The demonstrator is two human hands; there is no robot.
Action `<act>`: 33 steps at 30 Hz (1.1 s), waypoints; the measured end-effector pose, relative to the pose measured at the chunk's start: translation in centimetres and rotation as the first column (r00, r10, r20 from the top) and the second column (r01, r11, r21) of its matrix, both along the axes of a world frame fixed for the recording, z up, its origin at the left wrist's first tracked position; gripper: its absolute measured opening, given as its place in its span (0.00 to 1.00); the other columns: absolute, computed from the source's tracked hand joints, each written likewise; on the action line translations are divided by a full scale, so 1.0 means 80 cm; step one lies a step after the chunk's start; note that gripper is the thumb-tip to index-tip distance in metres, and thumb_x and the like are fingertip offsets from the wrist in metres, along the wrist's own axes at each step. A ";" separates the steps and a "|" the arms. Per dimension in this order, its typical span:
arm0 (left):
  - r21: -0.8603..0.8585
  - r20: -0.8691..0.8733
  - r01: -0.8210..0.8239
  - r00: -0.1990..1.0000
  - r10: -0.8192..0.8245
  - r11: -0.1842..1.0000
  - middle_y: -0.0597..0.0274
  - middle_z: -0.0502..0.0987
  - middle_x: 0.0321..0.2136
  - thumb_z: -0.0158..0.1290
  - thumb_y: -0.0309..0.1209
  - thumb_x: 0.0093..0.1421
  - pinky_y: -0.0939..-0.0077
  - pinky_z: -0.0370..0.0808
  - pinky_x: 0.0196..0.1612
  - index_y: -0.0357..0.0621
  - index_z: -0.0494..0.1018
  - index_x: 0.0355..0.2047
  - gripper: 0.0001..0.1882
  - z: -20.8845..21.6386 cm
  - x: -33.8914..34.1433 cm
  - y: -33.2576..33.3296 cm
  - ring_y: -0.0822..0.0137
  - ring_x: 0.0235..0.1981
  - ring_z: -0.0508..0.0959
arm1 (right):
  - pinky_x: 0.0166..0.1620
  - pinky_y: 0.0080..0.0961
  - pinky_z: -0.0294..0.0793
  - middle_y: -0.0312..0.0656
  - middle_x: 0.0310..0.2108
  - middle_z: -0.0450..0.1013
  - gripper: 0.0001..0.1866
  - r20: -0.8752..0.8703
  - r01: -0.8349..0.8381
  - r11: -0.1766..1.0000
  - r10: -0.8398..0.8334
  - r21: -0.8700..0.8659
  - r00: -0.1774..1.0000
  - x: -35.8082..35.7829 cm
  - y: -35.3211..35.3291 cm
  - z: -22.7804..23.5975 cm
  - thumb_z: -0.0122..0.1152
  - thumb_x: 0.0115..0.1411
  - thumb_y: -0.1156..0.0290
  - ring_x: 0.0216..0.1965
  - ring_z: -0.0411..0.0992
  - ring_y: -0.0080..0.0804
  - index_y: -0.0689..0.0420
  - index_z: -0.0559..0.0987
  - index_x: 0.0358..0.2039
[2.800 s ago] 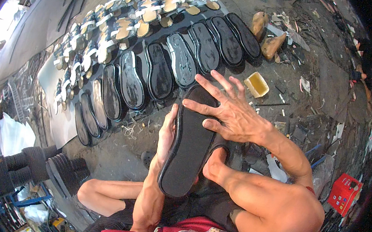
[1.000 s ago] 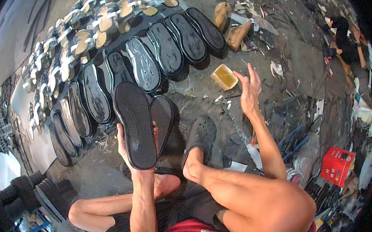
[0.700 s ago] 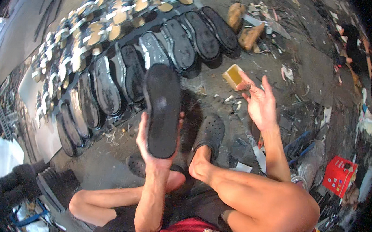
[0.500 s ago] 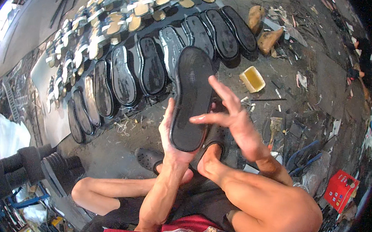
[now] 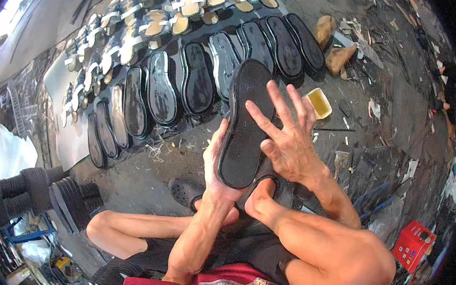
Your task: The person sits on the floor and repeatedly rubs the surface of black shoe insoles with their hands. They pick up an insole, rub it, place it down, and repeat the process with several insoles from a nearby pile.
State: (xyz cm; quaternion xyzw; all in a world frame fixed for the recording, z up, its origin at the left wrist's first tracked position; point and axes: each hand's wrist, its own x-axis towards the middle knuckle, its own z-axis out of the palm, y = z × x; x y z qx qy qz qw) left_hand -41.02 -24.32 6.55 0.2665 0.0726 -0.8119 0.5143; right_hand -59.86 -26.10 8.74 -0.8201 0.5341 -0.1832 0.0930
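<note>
A black shoe sole (image 5: 245, 124) is held up in front of me, tilted, with its wide toe end pointing away. My left hand (image 5: 218, 165) grips it around the heel end, thumb along the left edge. Over the sole's right side my right hand (image 5: 289, 131) hovers with its fingers spread; the index fingertip is close to the upper surface, and I cannot tell whether it touches. Beyond the held sole, a row of glossy black soles (image 5: 198, 80) lies on the floor.
Behind the row stand several sandals with tan insoles (image 5: 190, 7). To the right are brown wooden shoe lasts (image 5: 341, 58) and a cut-open container of yellow liquid (image 5: 320, 103). Stacks of black soles (image 5: 70, 202) sit at left; a red box (image 5: 413, 245) lies lower right.
My right hand has moved up along the sole toward its toe, its fingers now more fanned out. The left hand keeps its grip. The whole view has shifted slightly.
</note>
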 end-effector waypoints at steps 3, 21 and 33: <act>-0.198 -0.354 0.019 0.931 -0.090 0.980 0.56 0.81 0.61 0.41 0.47 0.78 0.60 0.71 0.72 0.47 0.73 0.67 0.27 -0.012 0.014 -0.005 0.61 0.62 0.80 | 0.75 0.68 0.37 0.38 0.83 0.47 0.38 -0.067 -0.076 0.996 0.079 0.044 0.995 0.008 0.010 0.000 0.24 0.77 0.31 0.80 0.42 0.55 0.31 0.67 0.77; -0.123 -0.095 0.041 0.994 -0.053 0.992 0.52 0.66 0.74 0.60 0.36 0.67 0.59 0.66 0.76 0.45 0.60 0.76 0.39 -0.019 0.030 0.005 0.59 0.74 0.68 | 0.77 0.57 0.29 0.35 0.82 0.52 0.33 -0.093 -0.327 0.944 0.329 0.036 0.940 0.031 0.026 0.016 0.28 0.76 0.30 0.81 0.42 0.47 0.19 0.72 0.72; -0.077 0.068 0.165 0.985 -0.160 0.983 0.51 0.74 0.67 0.47 0.37 0.77 0.59 0.80 0.65 0.41 0.67 0.71 0.26 -0.032 0.047 -0.003 0.58 0.63 0.79 | 0.77 0.56 0.32 0.31 0.81 0.55 0.27 -0.002 -0.544 0.835 0.546 -0.085 0.838 0.012 -0.007 0.031 0.44 0.74 0.34 0.81 0.45 0.41 0.14 0.72 0.71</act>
